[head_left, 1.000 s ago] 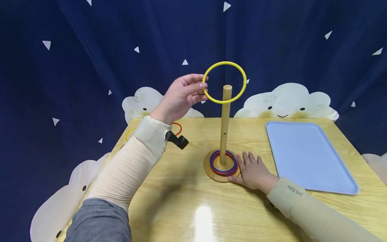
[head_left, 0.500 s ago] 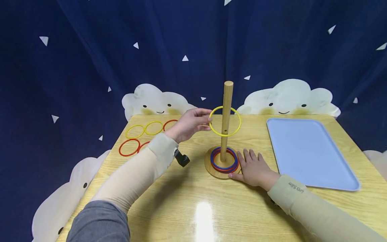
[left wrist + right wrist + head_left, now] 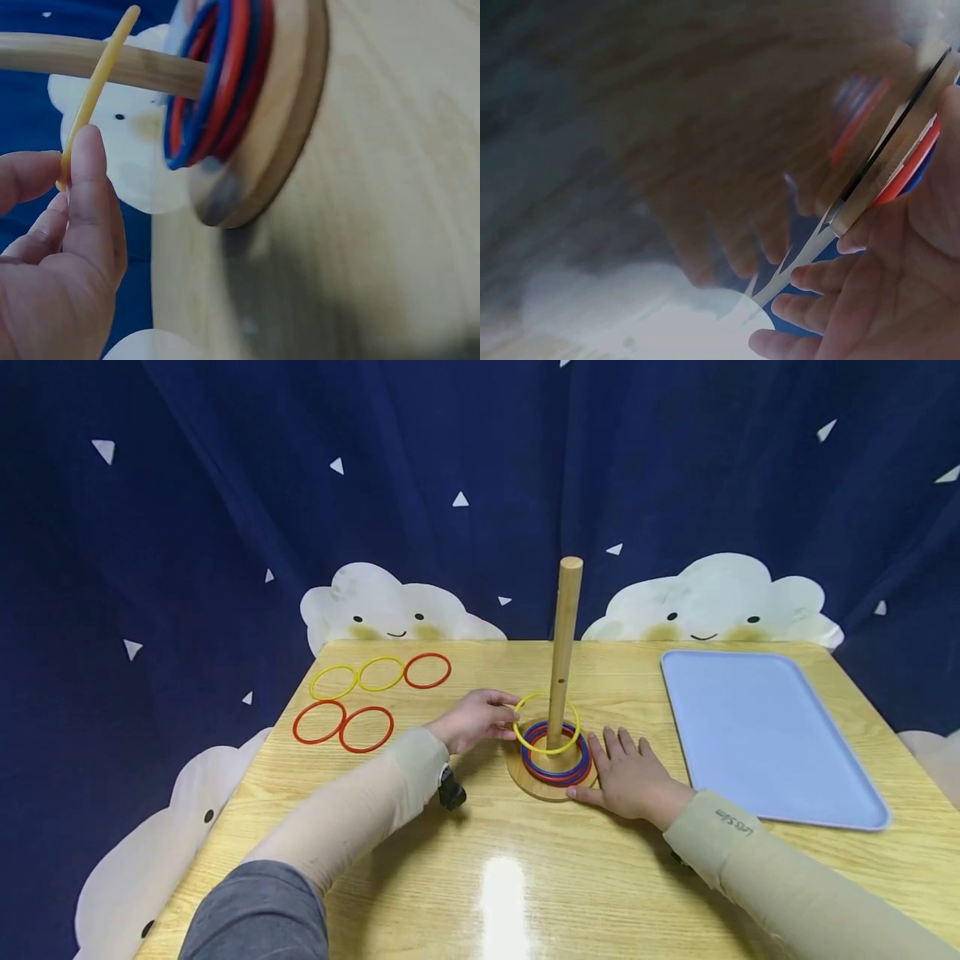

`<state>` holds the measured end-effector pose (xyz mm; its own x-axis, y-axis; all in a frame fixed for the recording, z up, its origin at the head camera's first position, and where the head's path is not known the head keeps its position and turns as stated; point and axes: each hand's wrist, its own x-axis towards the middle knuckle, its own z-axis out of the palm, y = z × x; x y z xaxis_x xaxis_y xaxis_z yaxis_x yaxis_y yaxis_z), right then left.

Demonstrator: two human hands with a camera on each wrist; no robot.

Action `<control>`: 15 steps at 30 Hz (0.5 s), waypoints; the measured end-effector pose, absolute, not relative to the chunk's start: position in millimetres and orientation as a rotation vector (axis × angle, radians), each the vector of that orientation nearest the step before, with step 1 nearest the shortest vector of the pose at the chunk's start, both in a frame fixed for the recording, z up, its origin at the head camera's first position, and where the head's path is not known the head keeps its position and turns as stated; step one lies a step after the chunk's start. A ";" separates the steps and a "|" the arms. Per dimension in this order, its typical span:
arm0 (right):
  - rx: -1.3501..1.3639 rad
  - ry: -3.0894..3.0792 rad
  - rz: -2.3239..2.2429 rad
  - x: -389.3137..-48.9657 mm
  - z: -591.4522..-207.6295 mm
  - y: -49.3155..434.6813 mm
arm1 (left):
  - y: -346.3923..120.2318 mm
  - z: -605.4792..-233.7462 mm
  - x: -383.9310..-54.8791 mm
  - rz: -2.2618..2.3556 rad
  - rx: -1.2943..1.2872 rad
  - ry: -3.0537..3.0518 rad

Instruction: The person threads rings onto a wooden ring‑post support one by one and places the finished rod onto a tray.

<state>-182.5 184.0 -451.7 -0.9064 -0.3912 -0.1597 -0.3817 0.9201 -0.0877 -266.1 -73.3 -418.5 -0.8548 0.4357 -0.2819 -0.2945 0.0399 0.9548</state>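
Note:
My left hand (image 3: 480,720) pinches the left edge of a yellow ring (image 3: 568,747) between thumb and fingers. The ring encircles the lower part of an upright wooden peg (image 3: 566,627), tilted and above the rings below, as the left wrist view also shows with the yellow ring (image 3: 94,94) apart from the stack. Red and blue rings (image 3: 581,767) lie stacked on the peg's round wooden base (image 3: 528,783). With fingers spread, my right hand (image 3: 632,783) rests against the right side of that base; in the right wrist view its fingers (image 3: 817,311) are beside the base's edge.
Two yellow rings (image 3: 381,687) and several red rings (image 3: 366,752) lie flat at the left of the wooden table (image 3: 420,877). A light blue tray (image 3: 772,735) lies on the right. Behind the table hangs a dark blue curtain (image 3: 420,435) with cloud shapes.
My left hand has brought the yellow ring from above the peg's top down around it, close over the stacked rings. My right hand has stayed at the base.

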 end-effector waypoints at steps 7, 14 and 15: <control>-0.603 2.914 -0.066 -181.8 -450.1 184.4 | -67.9 -433.9 -262.8 1.765 0.120 1.867; -0.608 2.916 -0.077 -183.4 -453.9 186.3 | -63.1 -438.8 -260.6 1.687 0.127 1.950; -0.603 2.912 -0.080 -183.6 -453.9 186.1 | -62.6 -438.8 -260.3 1.677 0.133 1.961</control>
